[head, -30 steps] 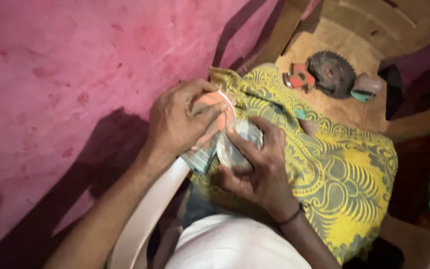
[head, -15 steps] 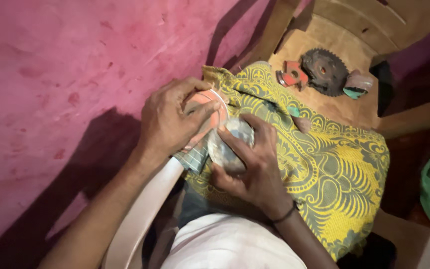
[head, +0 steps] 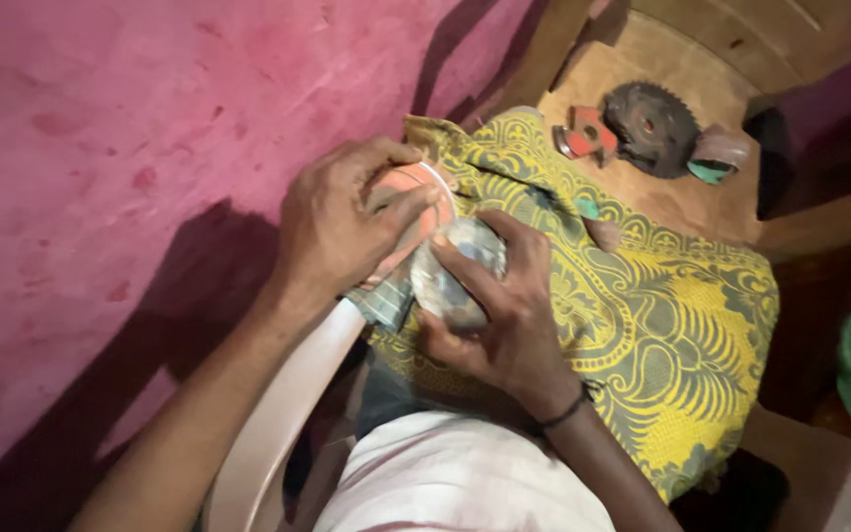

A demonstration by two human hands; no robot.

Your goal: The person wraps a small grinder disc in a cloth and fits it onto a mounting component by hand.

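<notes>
Gripping at frame centre, the orange disc (head: 408, 193) is clamped by the left hand (head: 342, 222) and the grey bundle (head: 453, 276), possibly cloth, by the right hand (head: 504, 315); both should be kept pressed together firmly.

A crinkled silvery wrapper (head: 450, 276) lies on the near edge of the yellow patterned cloth (head: 682, 335); touching its far side sits a round orange disc with a white rim (head: 416, 192). No label, sign or screen shows anywhere around the cloth
</notes>
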